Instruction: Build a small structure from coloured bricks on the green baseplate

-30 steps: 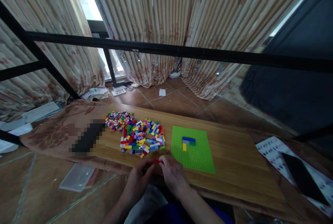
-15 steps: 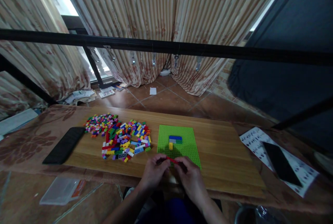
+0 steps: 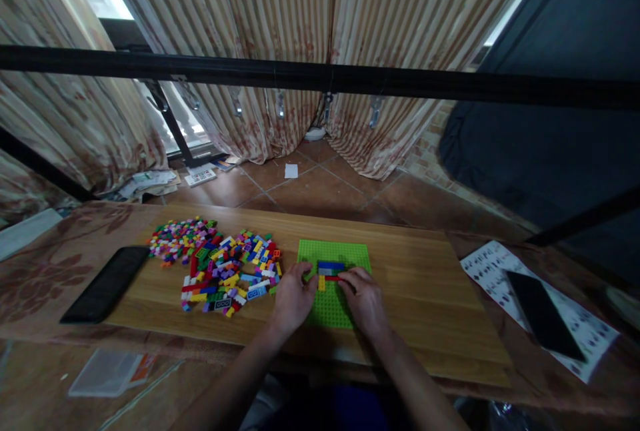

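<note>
My right hand (image 3: 365, 299) pinches the right end of a thin red toy brick (image 3: 331, 278) over the green studded baseplate (image 3: 333, 315). The red brick lies just right of a yellow brick (image 3: 321, 283) and along the near side of a group with a blue brick (image 3: 331, 265) and a grey brick (image 3: 325, 272). Whether it is pressed down, I cannot tell. At the plate's left edge, my left hand (image 3: 295, 294) is open, thumb and forefinger apart beside the yellow brick, holding nothing I can see.
Loose colourful bricks (image 3: 233, 271) are heaped left of the baseplate on the wooden board (image 3: 425, 297). A black tablet-like object (image 3: 106, 284) lies at the board's left end. On the right, a black phone (image 3: 543, 314) rests on a printed sheet (image 3: 487, 264). A black rail (image 3: 300, 74) crosses beyond.
Both hands have moved forward from the plate's near edge to the bricks on it. My left hand has let go of the red brick, which my right hand has brought beside the yellow one.
</note>
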The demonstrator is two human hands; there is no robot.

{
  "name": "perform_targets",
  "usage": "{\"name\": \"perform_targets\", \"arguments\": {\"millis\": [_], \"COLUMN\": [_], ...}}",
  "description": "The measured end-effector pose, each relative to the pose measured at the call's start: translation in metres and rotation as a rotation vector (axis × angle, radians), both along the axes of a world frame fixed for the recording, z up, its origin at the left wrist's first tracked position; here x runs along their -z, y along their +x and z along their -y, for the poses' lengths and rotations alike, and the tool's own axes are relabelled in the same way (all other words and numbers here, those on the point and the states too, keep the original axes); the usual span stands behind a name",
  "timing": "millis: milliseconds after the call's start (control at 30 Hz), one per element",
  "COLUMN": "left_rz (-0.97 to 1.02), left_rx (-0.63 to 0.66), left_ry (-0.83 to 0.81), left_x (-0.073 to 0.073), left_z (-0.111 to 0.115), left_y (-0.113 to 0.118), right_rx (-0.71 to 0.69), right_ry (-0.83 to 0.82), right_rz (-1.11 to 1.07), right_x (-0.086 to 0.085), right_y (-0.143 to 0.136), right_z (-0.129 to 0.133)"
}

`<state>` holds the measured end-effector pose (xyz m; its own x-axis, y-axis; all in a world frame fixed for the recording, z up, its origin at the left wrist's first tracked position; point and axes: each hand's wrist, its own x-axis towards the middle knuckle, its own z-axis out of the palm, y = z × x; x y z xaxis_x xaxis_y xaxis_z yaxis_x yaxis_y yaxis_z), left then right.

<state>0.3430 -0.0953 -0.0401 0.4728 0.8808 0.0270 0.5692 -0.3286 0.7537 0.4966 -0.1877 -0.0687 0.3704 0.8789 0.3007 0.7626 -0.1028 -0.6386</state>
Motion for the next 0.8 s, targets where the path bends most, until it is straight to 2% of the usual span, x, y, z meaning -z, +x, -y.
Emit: {"name": "perform_targets", "arguments": {"millis": [467,633,800], "left_rz": [-0.126,-0.158,-0.190], "left_rx": [-0.001,-0.002,-0.021], "left_ry": [0.008,0.001,0.025], "left_x": [0.000,-0.004,-0.003], "left_z": [0.000,-0.001,-0.001], "left_y": [0.012,0.014,0.018], "right_rx": [0.190,0.236,0.263], "right_ry": [-0.020,-0.085,-0.121], "right_rz": [-0.044,-0.001,-0.075], "right_x": [0.002,0.002,-0.003], "right_y": [0.003,0.005,0.004], "right_z": [0.014,0.006,-0.002]}}
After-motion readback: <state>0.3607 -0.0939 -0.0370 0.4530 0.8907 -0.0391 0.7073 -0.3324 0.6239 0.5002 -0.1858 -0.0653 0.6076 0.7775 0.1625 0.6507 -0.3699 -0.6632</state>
